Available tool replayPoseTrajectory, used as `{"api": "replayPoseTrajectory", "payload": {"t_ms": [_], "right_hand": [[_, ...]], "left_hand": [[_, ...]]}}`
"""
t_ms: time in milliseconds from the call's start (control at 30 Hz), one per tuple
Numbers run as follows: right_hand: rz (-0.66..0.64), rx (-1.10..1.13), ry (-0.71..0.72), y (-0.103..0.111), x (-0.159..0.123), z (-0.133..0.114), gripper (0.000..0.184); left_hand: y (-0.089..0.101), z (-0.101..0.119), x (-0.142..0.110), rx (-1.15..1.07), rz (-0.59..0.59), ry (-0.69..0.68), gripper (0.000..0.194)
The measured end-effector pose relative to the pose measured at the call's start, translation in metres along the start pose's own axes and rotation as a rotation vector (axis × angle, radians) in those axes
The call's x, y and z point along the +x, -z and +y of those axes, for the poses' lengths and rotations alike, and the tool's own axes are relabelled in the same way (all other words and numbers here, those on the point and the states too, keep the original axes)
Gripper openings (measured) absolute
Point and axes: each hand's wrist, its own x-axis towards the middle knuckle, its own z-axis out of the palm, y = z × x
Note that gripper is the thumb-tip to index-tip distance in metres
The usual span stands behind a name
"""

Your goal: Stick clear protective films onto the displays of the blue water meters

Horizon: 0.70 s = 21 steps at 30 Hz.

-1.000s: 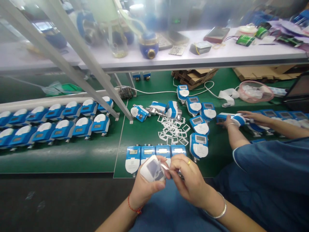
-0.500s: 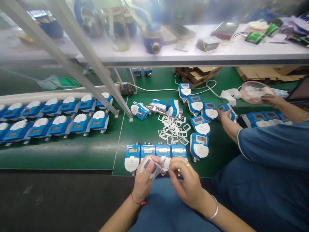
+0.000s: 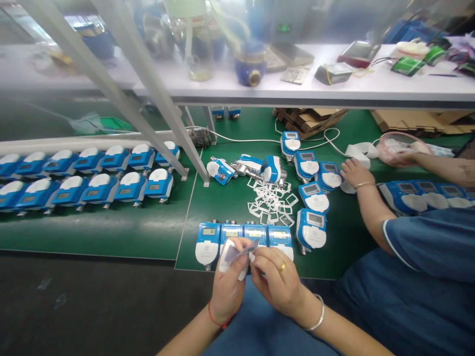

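Note:
My left hand is closed around a small stack of white-backed sheets, with its thumb on top. A clear film piece sticks up from the stack towards the right. My right hand is closed in a pinch at the edge of this film, where a small white bit shows at the fingertips. Just beyond both hands stands a row of blue-and-white meters with small displays, partly hidden by my fingers. Behind that row lies a loose pile of white rectangular frames.
More meters stand to the right of the pile; a few lie tipped behind it. Two rows of meters fill the left bench. A co-worker's hand rests at right, near a pink bowl. A shelf overhangs the bench.
The film piece now stands up from the stack, and my right hand has come closer to my left. The co-worker's near hand is off the blue meter it was touching.

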Motion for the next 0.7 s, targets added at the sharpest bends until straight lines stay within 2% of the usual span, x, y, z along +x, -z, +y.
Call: {"api": "replayPoseTrajectory", "payload": {"t_ms": [133, 200, 233, 300, 367, 433, 567, 700], "right_hand": [[0.014, 0.054, -0.045, -0.008, -0.008, -0.003, 0.014], [-0.039, 0.215, -0.192, -0.007, -0.010, -0.004, 0.014], [-0.068, 0.337, -0.334, -0.005, -0.011, -0.004, 0.012], [-0.072, 0.632, -0.723, 0.000, -0.009, -0.004, 0.012], [0.004, 0.906, -1.091, 0.005, -0.003, -0.005, 0.025], [0.074, 1.071, -1.294, 0.010, 0.004, -0.007, 0.035], [0.101, 1.103, -1.401, 0.014, 0.010, -0.010, 0.039], [0.145, 1.025, -1.441, 0.013, -0.002, -0.007, 0.037]], "left_hand": [[0.003, 0.000, 0.002, 0.057, -0.002, -0.094, 0.018], [0.010, 0.006, 0.006, 0.106, -0.016, -0.154, 0.017], [0.014, 0.010, 0.009, 0.186, -0.039, -0.218, 0.016], [0.022, 0.021, 0.015, 0.428, -0.122, -0.405, 0.014], [0.028, 0.030, 0.021, 0.666, -0.221, -0.587, 0.016], [0.033, 0.035, 0.025, 0.771, -0.292, -0.661, 0.018], [0.036, 0.034, 0.031, 0.864, -0.383, -0.677, 0.019], [0.037, 0.027, 0.037, 0.952, -0.464, -0.670, 0.018]]}}
